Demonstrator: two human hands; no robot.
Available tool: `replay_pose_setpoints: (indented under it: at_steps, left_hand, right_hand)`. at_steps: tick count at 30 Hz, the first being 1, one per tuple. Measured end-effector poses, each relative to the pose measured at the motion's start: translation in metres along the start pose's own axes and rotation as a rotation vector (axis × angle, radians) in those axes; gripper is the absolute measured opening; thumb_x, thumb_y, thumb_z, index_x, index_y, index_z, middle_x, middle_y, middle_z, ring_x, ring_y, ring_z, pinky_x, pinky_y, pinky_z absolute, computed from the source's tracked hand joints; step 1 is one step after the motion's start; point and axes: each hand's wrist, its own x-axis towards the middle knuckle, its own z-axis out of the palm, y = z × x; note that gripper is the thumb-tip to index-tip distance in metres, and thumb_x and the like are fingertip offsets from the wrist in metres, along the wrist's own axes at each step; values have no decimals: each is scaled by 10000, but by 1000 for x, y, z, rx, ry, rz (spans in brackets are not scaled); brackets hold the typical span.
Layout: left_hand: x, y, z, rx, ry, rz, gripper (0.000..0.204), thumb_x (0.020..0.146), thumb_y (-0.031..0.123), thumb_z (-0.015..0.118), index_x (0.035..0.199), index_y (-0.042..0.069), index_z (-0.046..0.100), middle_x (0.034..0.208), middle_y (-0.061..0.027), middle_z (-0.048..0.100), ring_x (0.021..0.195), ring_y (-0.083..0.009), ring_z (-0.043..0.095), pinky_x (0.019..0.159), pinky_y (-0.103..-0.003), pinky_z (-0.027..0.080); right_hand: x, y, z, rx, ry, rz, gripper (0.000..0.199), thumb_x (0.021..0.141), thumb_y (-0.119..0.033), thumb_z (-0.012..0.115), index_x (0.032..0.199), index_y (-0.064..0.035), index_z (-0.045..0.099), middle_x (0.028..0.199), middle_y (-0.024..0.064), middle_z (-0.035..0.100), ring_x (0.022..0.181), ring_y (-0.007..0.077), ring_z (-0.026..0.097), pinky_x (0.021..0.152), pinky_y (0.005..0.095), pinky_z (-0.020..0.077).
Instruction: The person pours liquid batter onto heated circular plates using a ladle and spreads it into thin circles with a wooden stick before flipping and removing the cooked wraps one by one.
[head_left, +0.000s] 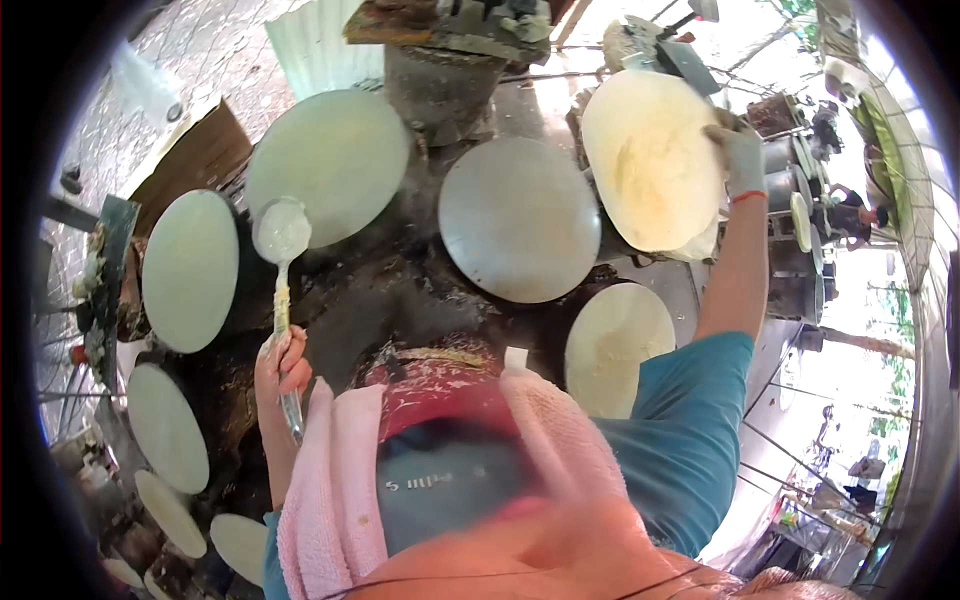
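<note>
My left hand [282, 362] is closed around the handle of a ladle [282, 235]. The ladle's round bowl, coated with pale batter, is over the near edge of a large batter-covered griddle [330, 165]. At the upper right, my right hand [740, 160], in a pale glove with a red band at the wrist, has its fingers bent at the right edge of a thin, pale yellow crepe [650, 160]. A bare grey griddle [519, 220] lies between the two. Near my right elbow, another griddle [620, 345] carries a pale sheet of batter.
More round griddles coated in pale batter curve down the left side, among them one at mid-left [190, 270] and one below it [168, 428]. A dark, soiled stove top [400, 290] lies between them. A cardboard piece [195, 160] stands behind. Pots [790, 200] stand at far right.
</note>
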Motion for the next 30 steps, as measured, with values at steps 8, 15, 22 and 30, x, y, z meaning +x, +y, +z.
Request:
replay_pose_setpoints:
  at_steps: [8,15,22,30]
  left_hand:
    - [-28,-65,47,-48,122,121,251,989,186,397,998,-49,484,579,28,356,292,-40,259,276,-186,226]
    - [-68,-112,99,-62,250,175,237,992,175,366,1010,-38,468,588,38,372,304,-23,316,269,-172,279]
    - [-126,-137,97,-275,213,229,223,980,127,365,1031,-74,448,582,31,355,303,-32,305,262,-176,274]
    - [-251,-180,53,-279,355,409,240,988,224,393,944,22,514,563,100,334,337,2,304,357,-204,255]
  right_hand:
    - [-62,177,-106,431,523,251,205,756,-16,674,959,-23,644,684,10,567,477,107,445,425,262,370]
    - [-99,376,-21,604,852,596,421,741,-61,730,1124,-44,556,762,37,588,520,130,506,432,270,412]
    - [-89,394,-11,-209,643,491,382,860,-260,563,1093,41,595,1029,176,659,942,248,625,779,346,482]
    - [-319,273,165,144,-28,138,392,881,-246,571,1168,21,554,1085,162,636,919,226,623,801,323,502]
